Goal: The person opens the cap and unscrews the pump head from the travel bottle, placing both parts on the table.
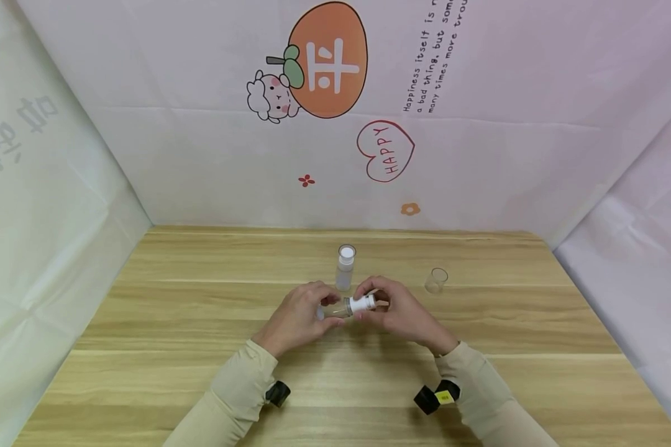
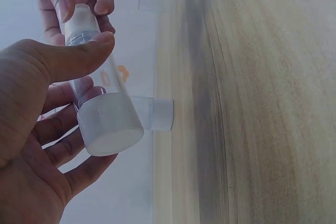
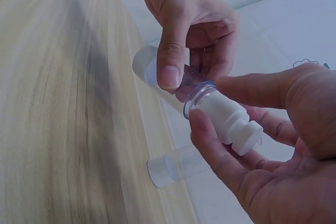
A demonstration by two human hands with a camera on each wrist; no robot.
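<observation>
A clear pump bottle with a white base (image 2: 109,125) is held tilted above the table between both hands. My left hand (image 1: 297,318) grips its transparent body, with the thumb across the front and the fingers behind. At the other end, my right hand (image 1: 407,315) pinches the white pump top (image 3: 223,113) between thumb and fingers. The pump top meets the clear rim of the bottle neck; whether it is screwed tight cannot be told. Just beyond the hands, a second similar bottle (image 1: 344,273) stands upright with a clear cap over its white top.
To the right on the wooden table (image 1: 537,323) stands a loose clear cap (image 1: 436,281). A white printed cloth (image 1: 212,167) hangs behind the table's far edge, with more white cloth at both sides. Each wrist wears a small black camera (image 1: 278,393).
</observation>
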